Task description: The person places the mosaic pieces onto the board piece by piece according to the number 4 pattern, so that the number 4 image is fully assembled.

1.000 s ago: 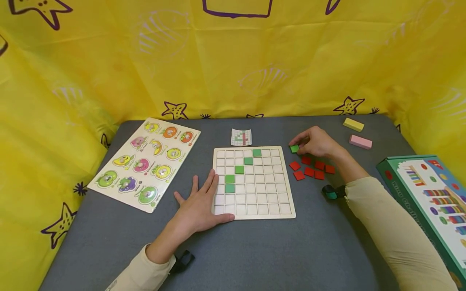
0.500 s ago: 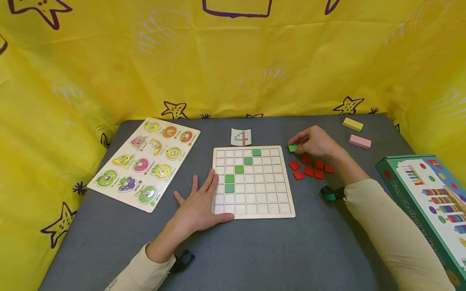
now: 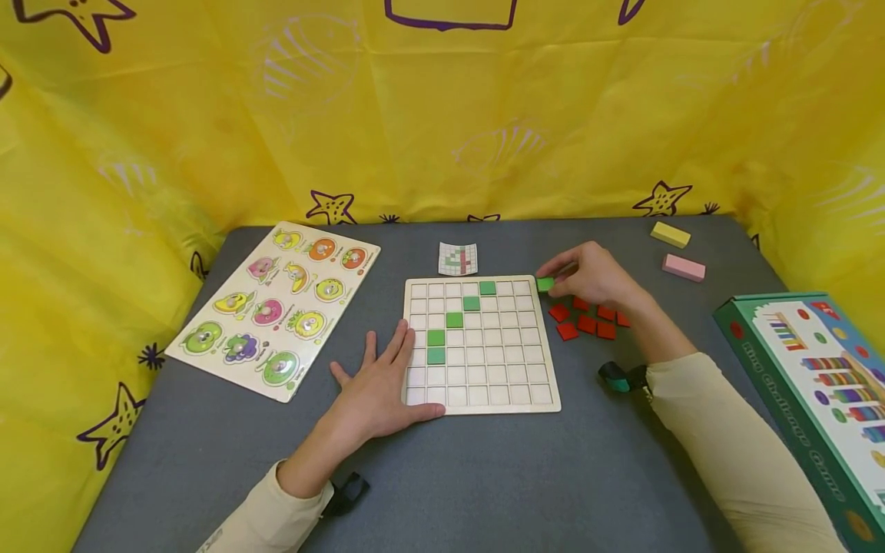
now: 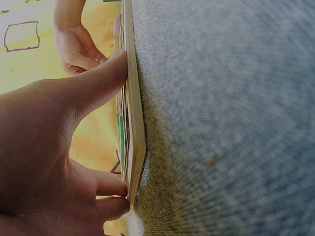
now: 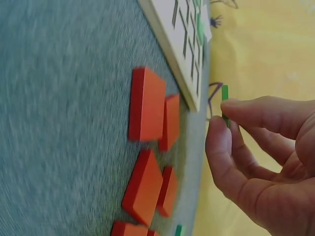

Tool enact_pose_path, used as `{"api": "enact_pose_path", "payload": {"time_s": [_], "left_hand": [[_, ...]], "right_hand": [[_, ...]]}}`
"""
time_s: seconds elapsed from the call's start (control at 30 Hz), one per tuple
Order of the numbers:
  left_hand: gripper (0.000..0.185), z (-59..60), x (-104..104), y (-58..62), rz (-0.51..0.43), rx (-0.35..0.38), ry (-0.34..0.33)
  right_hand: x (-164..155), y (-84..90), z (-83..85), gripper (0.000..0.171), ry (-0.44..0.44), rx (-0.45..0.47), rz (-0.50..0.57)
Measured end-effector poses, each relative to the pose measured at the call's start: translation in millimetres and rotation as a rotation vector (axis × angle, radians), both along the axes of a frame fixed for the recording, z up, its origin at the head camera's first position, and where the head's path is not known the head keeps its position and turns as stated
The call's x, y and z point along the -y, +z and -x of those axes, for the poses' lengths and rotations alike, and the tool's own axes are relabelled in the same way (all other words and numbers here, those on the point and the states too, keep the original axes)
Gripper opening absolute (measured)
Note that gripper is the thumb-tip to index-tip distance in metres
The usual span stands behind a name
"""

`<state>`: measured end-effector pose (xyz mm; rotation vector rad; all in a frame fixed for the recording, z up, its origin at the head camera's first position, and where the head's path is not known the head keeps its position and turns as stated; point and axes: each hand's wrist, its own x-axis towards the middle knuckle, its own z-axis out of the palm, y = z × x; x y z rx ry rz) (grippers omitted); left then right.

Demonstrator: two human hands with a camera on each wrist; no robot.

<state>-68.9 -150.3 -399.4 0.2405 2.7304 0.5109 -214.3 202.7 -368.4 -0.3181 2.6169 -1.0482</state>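
Note:
A wooden grid board (image 3: 482, 346) lies mid-table with several green tiles (image 3: 453, 320) set in a diagonal line. My left hand (image 3: 379, 390) lies flat and open against the board's near-left corner, thumb along its front edge (image 4: 133, 128). My right hand (image 3: 591, 275) pinches a green tile (image 3: 545, 284) (image 5: 225, 101) between thumb and forefinger, just above the board's far-right corner. Several red tiles (image 3: 586, 321) (image 5: 146, 147) lie on the grey cloth right of the board, under that hand.
A small pattern card (image 3: 459, 259) sits behind the board. A fruit peg puzzle (image 3: 276, 307) lies at the left. Yellow (image 3: 671, 234) and pink (image 3: 684, 268) blocks rest at the far right, a green game box (image 3: 812, 388) at the right edge. Yellow cloth walls surround the table.
My right hand has carried the green tile leftward from above the red tiles to the board's far-right corner. The left hand has stayed put.

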Motion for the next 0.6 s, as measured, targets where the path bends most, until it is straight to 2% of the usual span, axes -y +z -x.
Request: {"api": "enact_pose_path", "payload": {"time_s": [0.33, 0.6], "left_hand": [[0.123, 0.0, 0, 0.8, 0.002, 0.008, 0.002], [0.123, 0.4, -1, 2.1, 0.005, 0.007, 0.001]], "right_hand": [[16, 3.3, -13.9, 0.030, -0.033, 0.028, 0.044], [30, 7.1, -22.8, 0.028, -0.017, 0.023, 0.071]]}}
